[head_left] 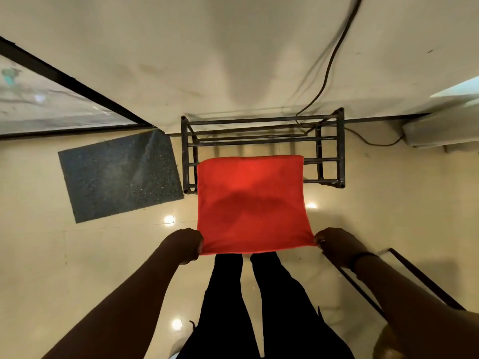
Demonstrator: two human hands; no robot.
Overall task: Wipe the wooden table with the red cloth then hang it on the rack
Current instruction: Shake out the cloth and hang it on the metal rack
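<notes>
I hold the red cloth stretched flat in front of me. My left hand pinches its near left corner and my right hand pinches its near right corner. The cloth's far edge reaches over the front bars of the dark metal rack, which stands on the floor against the wall. Whether the cloth touches the bars I cannot tell. The cloth hides the middle of the rack's front rails. The wooden table is not in view.
A grey doormat lies on the tiled floor left of the rack. A glass door with a black frame is at the far left. Cables run down the wall. A dark metal frame sits by my right arm.
</notes>
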